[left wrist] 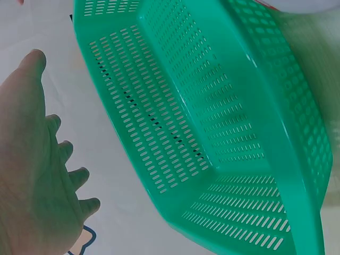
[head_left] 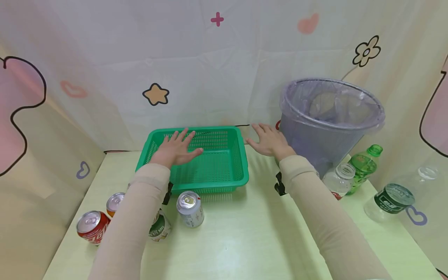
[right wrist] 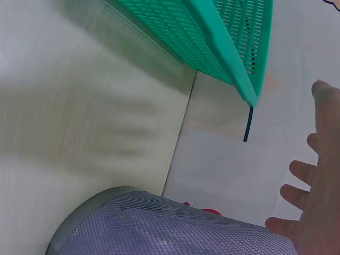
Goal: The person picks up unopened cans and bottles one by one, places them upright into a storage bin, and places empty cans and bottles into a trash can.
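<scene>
My left hand (head_left: 176, 149) is held over the green plastic basket (head_left: 206, 187), fingers spread and nothing in them. In the left wrist view the same hand (left wrist: 37, 164) appears beside the basket's slotted wall (left wrist: 143, 106). Between the basket and the mesh trash bin (head_left: 304, 140) hovers my right hand (head_left: 267, 140), fingers straight and apart, holding nothing. The right wrist view has this hand (right wrist: 319, 180) at its right edge, with the bin's mesh side (right wrist: 159, 228) below. Inside the basket, the slotted floor shows no items. A clear bag lines the bin.
A silver-white can (head_left: 190, 210) stands in front of the basket. Left of it are a green-and-white can (head_left: 160, 228), a red cola can (head_left: 93, 227) and an orange can (head_left: 114, 203). At right stand a green bottle (head_left: 364, 165), a clear bottle (head_left: 338, 179) and a dark-labelled bottle (head_left: 393, 199).
</scene>
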The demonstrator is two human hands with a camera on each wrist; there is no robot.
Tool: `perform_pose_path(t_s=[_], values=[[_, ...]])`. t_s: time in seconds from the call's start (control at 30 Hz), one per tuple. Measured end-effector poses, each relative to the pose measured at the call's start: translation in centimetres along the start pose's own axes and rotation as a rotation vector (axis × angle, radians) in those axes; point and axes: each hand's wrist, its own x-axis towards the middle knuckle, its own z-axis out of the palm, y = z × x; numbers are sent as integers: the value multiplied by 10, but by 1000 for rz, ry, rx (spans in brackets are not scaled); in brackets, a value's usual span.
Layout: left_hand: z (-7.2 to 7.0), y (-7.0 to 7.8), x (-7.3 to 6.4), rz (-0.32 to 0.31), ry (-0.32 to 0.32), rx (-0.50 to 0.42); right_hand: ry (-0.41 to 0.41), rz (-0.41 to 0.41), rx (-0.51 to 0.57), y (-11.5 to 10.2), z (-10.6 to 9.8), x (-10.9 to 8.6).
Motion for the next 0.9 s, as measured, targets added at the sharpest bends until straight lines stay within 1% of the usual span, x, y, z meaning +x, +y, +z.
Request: perform_pose_path(t_s=[0.07, 0.23, 0.47, 0.6, 0.73, 0.9], values=[[0, -2, 0, 2, 6, 10, 11, 9, 5, 1, 1, 0], [2, -7, 1, 23, 44, 38, 31, 35, 30, 1, 0, -1], [6, -13, 1, 81, 123, 83, 41, 77, 77, 2, -2, -2], [7, -18, -3, 102, 161, 92, 43, 86, 116, 3, 0, -2], [9, -24, -9, 113, 177, 109, 36, 81, 154, 3, 3, 0], [9, -29, -16, 120, 176, 124, 33, 78, 193, 3, 5, -1]])
